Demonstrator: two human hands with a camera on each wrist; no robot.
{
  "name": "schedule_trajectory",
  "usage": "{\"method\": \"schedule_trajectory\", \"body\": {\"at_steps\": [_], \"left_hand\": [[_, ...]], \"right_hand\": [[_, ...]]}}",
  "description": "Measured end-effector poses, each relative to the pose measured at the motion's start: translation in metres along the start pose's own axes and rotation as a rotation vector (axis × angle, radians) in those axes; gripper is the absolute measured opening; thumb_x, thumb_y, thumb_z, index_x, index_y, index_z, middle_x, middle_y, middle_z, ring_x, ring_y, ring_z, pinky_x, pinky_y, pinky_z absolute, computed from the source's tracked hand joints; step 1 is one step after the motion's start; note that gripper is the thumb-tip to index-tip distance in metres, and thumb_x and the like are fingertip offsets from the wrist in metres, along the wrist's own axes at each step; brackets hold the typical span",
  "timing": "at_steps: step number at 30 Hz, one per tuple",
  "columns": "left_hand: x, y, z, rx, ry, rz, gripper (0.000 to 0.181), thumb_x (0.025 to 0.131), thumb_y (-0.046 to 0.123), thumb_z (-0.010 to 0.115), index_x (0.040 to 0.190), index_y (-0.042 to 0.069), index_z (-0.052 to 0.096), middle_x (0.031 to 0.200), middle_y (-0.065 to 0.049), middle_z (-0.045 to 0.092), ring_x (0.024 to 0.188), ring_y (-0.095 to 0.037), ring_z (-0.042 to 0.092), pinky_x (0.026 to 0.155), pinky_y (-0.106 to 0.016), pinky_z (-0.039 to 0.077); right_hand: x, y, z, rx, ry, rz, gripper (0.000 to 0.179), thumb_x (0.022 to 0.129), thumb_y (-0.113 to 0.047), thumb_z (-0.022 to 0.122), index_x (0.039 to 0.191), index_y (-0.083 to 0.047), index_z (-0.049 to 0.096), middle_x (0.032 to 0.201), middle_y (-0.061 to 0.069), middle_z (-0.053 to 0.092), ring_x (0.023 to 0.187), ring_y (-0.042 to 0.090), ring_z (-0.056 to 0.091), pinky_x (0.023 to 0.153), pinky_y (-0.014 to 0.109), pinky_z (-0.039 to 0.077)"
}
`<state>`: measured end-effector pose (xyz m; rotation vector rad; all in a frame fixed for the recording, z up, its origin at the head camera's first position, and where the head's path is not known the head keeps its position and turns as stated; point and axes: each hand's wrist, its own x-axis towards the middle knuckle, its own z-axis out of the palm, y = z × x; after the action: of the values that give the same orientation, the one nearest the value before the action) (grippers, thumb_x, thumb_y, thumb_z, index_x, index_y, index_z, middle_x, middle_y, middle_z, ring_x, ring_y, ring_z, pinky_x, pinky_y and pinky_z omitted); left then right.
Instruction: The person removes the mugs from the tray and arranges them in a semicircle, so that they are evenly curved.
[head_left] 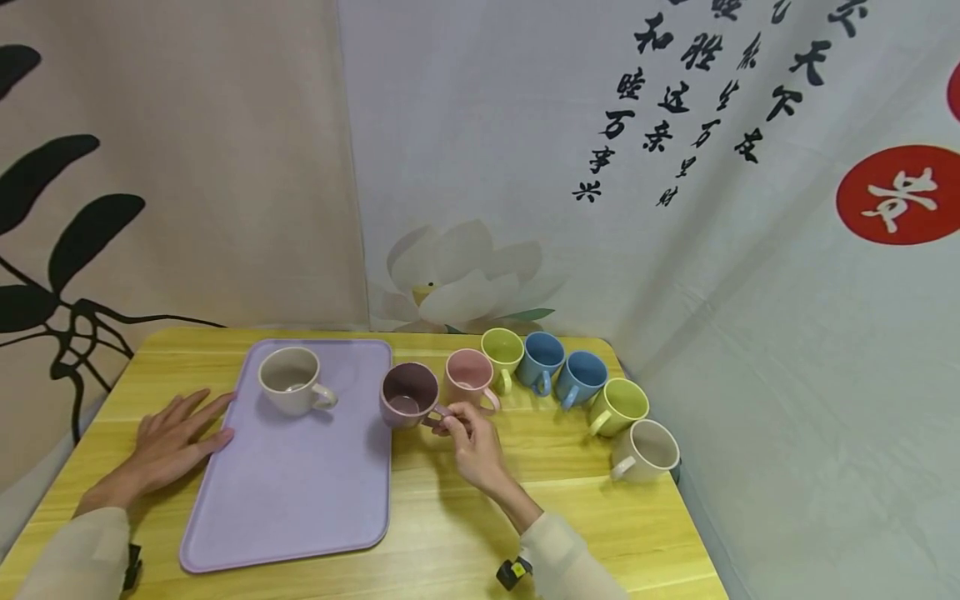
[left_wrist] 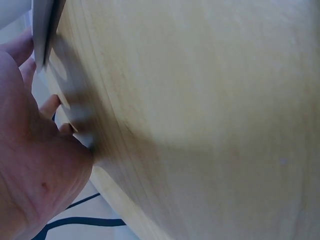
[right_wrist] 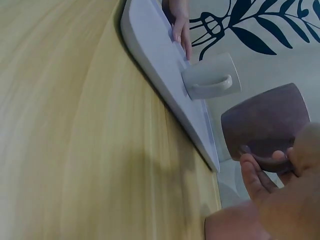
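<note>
My right hand [head_left: 477, 446] pinches the handle of a dark purple mug [head_left: 408, 393], held upright in the air by the right edge of the lavender tray [head_left: 315, 483]. In the right wrist view the purple mug [right_wrist: 267, 120] hangs clear of the table, thumb and fingers on its handle. A white mug [head_left: 289, 381] stands on the tray's far left part, its handle to the right. At the tray's left edge my left hand [head_left: 171, 442] rests with fingers spread, fingertips touching the rim. The left wrist view shows this hand [left_wrist: 40, 165] close beside the tray edge [left_wrist: 46, 30].
Just right of the held mug stands a pink mug [head_left: 469, 377]. Beyond it, a curved row has a green mug [head_left: 501, 350], blue mugs [head_left: 542, 363], another green mug [head_left: 619, 407] and a white mug [head_left: 647, 451] along the table's right edge. A printed curtain [head_left: 480, 167] hangs behind.
</note>
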<state>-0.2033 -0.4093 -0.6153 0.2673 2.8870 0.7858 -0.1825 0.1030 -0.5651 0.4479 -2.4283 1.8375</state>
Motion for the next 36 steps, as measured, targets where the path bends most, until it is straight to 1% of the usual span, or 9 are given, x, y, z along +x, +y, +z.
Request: {"method": "schedule_trajectory", "body": {"at_steps": [4,7,12,14,18,24,29,32,36], "left_hand": [[0.000,0.000,0.000,0.000,-0.003,-0.003,0.078,0.118,0.054,0.051,0.180,0.014,0.024,0.179,-0.044,0.012,0.160,-0.081,0.004,0.118,-0.093,0.005],[0.000,0.000,0.000,0.000,-0.002,-0.005,0.078,0.118,0.053,0.051,0.180,0.014,0.024,0.179,-0.044,0.012,0.160,-0.080,0.002,0.118,-0.094,0.004],[0.000,0.000,0.001,-0.002,0.006,-0.005,0.078,0.118,0.053,0.052,0.180,0.014,0.024,0.179,-0.044,0.012,0.161,-0.080,0.001,0.118,-0.095,0.002],[0.000,0.000,0.002,-0.003,0.008,-0.004,0.078,0.118,0.052,0.052,0.180,0.014,0.024,0.179,-0.044,0.012,0.161,-0.079,0.001,0.118,-0.095,0.002],[0.000,0.000,0.002,-0.004,0.007,-0.007,0.078,0.118,0.052,0.052,0.180,0.014,0.024,0.179,-0.044,0.012,0.161,-0.080,0.002,0.118,-0.095,0.002],[0.000,-0.001,0.003,-0.005,0.002,-0.010,0.078,0.118,0.053,0.051,0.180,0.014,0.024,0.180,-0.044,0.011,0.161,-0.079,0.000,0.119,-0.095,0.001],[-0.001,0.000,0.003,-0.009,0.003,-0.010,0.078,0.118,0.053,0.051,0.180,0.014,0.024,0.180,-0.044,0.011,0.162,-0.079,0.000,0.119,-0.095,0.000],[-0.001,0.001,0.002,-0.010,0.003,-0.011,0.078,0.118,0.053,0.051,0.180,0.013,0.024,0.179,-0.044,0.012,0.162,-0.079,0.000,0.119,-0.095,0.000],[-0.001,0.001,0.002,-0.011,0.002,-0.011,0.078,0.118,0.053,0.051,0.179,0.013,0.025,0.179,-0.044,0.012,0.162,-0.078,0.000,0.119,-0.095,0.000]], "right_hand": [[-0.005,0.006,-0.009,-0.021,0.006,-0.014,0.017,0.116,-0.007,0.059,0.118,0.006,0.071,0.109,0.028,0.081,0.101,0.049,0.084,0.096,0.045,0.070],[-0.008,0.011,-0.017,-0.031,0.010,-0.015,0.017,0.116,-0.007,0.059,0.118,0.005,0.071,0.107,0.027,0.082,0.100,0.048,0.084,0.095,0.044,0.070],[-0.012,0.020,-0.028,-0.045,0.020,-0.026,0.017,0.116,-0.007,0.059,0.117,0.005,0.071,0.104,0.027,0.082,0.097,0.050,0.083,0.093,0.053,0.070],[-0.013,0.023,-0.031,-0.058,0.028,-0.026,0.016,0.116,-0.008,0.060,0.116,0.004,0.071,0.104,0.026,0.081,0.097,0.050,0.083,0.092,0.054,0.070],[-0.015,0.030,-0.036,-0.074,0.037,-0.025,0.015,0.115,-0.005,0.059,0.114,0.004,0.071,0.103,0.027,0.080,0.096,0.050,0.082,0.093,0.052,0.070],[-0.018,0.038,-0.041,-0.094,0.043,-0.021,0.015,0.115,-0.004,0.060,0.114,0.004,0.072,0.103,0.026,0.083,0.095,0.051,0.082,0.091,0.053,0.070],[-0.019,0.042,-0.045,-0.133,0.062,-0.067,0.016,0.114,-0.003,0.060,0.115,0.006,0.073,0.100,0.024,0.084,0.090,0.048,0.082,0.084,0.046,0.071],[-0.018,0.044,-0.046,-0.148,0.073,-0.091,0.016,0.114,-0.003,0.061,0.115,0.005,0.074,0.101,0.023,0.083,0.089,0.046,0.082,0.079,0.043,0.070],[-0.019,0.047,-0.047,-0.161,0.090,-0.085,0.014,0.113,-0.003,0.062,0.113,0.002,0.075,0.102,0.022,0.082,0.089,0.044,0.082,0.075,0.035,0.067]]}}
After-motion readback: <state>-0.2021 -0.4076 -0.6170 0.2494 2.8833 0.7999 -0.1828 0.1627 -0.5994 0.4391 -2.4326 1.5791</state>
